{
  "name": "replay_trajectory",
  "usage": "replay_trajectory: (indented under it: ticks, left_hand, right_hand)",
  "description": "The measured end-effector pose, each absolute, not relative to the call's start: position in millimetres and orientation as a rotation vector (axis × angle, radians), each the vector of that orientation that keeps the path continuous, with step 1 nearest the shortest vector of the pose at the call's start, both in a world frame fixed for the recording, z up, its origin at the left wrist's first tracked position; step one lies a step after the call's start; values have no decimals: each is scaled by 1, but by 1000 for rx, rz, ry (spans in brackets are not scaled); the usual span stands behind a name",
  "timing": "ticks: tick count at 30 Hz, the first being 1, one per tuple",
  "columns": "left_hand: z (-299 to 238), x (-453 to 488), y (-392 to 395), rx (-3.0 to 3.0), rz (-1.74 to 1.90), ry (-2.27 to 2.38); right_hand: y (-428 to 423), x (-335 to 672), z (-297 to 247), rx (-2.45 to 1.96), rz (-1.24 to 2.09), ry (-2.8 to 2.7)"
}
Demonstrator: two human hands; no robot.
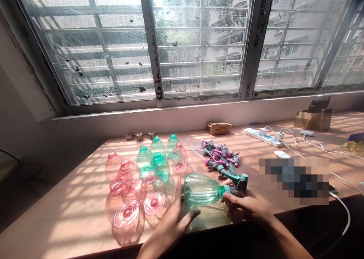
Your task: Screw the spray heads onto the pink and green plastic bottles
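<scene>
A clear green plastic bottle (202, 189) lies on its side near the table's front edge. My left hand (174, 219) wraps round its base end. My right hand (247, 205) grips the teal spray head (238, 185) at the bottle's neck. Behind them lies a pile of pink and teal spray heads (222, 155). To the left stand several empty pink bottles (129, 187) and green bottles (155, 156), some upright and some lying down.
The wooden table (71, 202) runs under a barred window. At the back stand a small wicker basket (218, 128), a white power strip (263, 135) with cables, and a brown box (313, 118). A blurred patch sits at right.
</scene>
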State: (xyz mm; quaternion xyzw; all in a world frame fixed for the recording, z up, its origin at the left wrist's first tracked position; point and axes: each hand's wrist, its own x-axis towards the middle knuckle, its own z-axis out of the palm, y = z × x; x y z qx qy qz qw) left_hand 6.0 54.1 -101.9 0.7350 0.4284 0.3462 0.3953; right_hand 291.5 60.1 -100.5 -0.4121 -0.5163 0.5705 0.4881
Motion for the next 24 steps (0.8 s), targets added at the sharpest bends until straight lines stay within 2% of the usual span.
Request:
replay_trajectory:
  ticks: [4, 10, 17, 24]
  left_hand:
    - [-99, 4, 52, 1828, 848, 1157]
    - [-94, 8, 52, 1884, 870, 1100]
    - [-97, 4, 51, 1850, 845, 1144]
    - [-98, 9, 52, 1921, 897, 1103]
  right_hand:
    - [57, 291, -99, -1006, 1283, -1331]
    - [59, 290, -101, -1008, 1399, -1269]
    - [59, 294, -104, -1010, 1335, -1342]
    - [58, 286, -94, -1035, 1488, -1190]
